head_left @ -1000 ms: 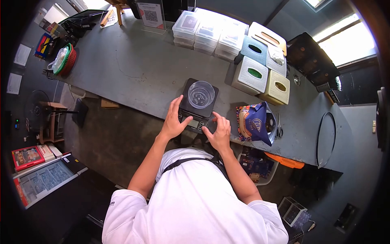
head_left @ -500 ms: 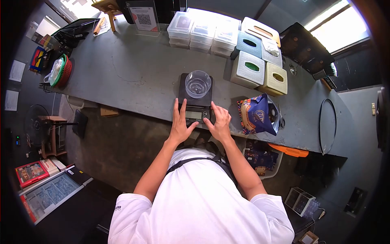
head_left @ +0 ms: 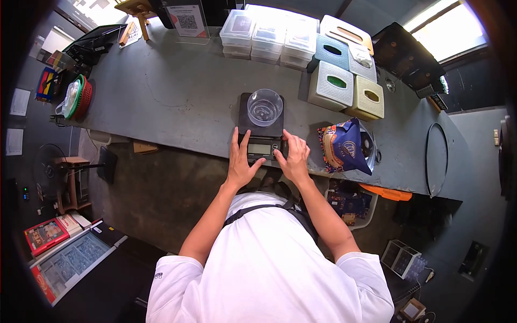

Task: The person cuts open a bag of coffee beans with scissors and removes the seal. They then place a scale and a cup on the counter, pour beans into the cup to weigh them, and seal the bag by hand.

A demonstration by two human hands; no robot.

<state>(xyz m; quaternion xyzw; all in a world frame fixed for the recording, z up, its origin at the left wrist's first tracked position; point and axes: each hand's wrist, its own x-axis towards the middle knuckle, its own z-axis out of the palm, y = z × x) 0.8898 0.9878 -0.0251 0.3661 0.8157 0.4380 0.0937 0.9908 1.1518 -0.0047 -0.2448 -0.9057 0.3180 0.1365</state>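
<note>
A black digital kitchen scale (head_left: 262, 132) lies on the grey counter near its front edge. On its platform stands a clear round plastic container (head_left: 265, 108), which looks empty. My left hand (head_left: 242, 161) is at the scale's left side, fingers stretched forward and thumb pointing in below the display (head_left: 260, 149). At the right side is my right hand (head_left: 294, 160), fingers apart, its thumb tip just below the round button. Neither hand grips anything. Whatever the display reads is too small to make out.
Right of the scale stands a dark blue patterned pouch (head_left: 344, 148) with scissors (head_left: 378, 155) beside it. Tissue boxes (head_left: 330, 86) and stacked clear lidded boxes (head_left: 268, 40) line the back. A black ring (head_left: 437, 160) lies far right; baskets (head_left: 82, 98) sit far left.
The camera view has shifted slightly. Both hands keep their places beside the scale, and the container stays on it.
</note>
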